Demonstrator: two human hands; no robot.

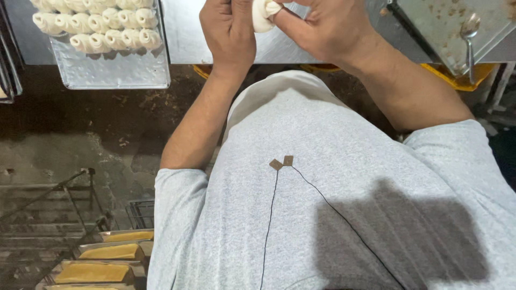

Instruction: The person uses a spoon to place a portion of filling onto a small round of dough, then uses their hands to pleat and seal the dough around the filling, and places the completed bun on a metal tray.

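A small piece of white dough (263,13) sits between my two hands at the top edge of the view, above a metal worktable (185,37). My left hand (228,32) curls against the dough from the left, and the fingers of my right hand (320,29) pinch it from the right. Both forearms reach up from my grey T-shirt, which fills the lower half of the view. The upper part of the dough is cut off by the frame.
A metal tray (115,72) with rows of shaped white dough pieces (97,24) juts over the table edge at the upper left. A greasy metal pan with a spoon (468,32) lies at the upper right. Below left, a rack holds several yellow-filled loaf tins (94,271) on a dirty floor.
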